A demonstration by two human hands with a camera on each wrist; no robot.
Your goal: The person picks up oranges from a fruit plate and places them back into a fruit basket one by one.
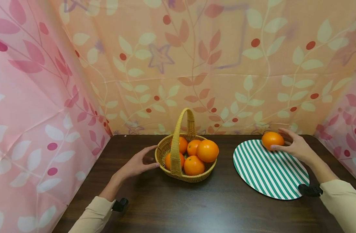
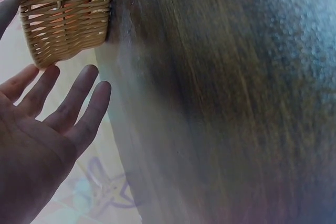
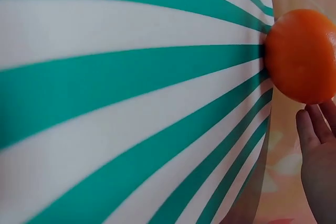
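A yellow wicker basket [image 1: 166, 168] with a tall arched handle stands mid-table, holding several oranges [image 1: 194, 165]. At its left side is my left hand [image 1: 137, 163], thumb and index fingertip at the rim; in the left wrist view the other fingers spread loosely beside the wicker wall [image 2: 68, 14]. On the far right, my right hand [image 1: 297, 147] holds a single orange [image 1: 271, 139] at the back edge of a round green-and-white striped placemat [image 1: 268, 171]. Its thumb lies in front of the orange and its fingers behind. Whether that orange rests on the mat is hard to tell.
The dark wooden table [image 1: 183, 207] carries the basket left of the placemat. A leaf-patterned cloth [image 1: 195, 64] hangs close behind the table, with pink cloth [image 1: 35, 129] along the left side. Black straps [image 1: 310, 190] sit at both wrists.
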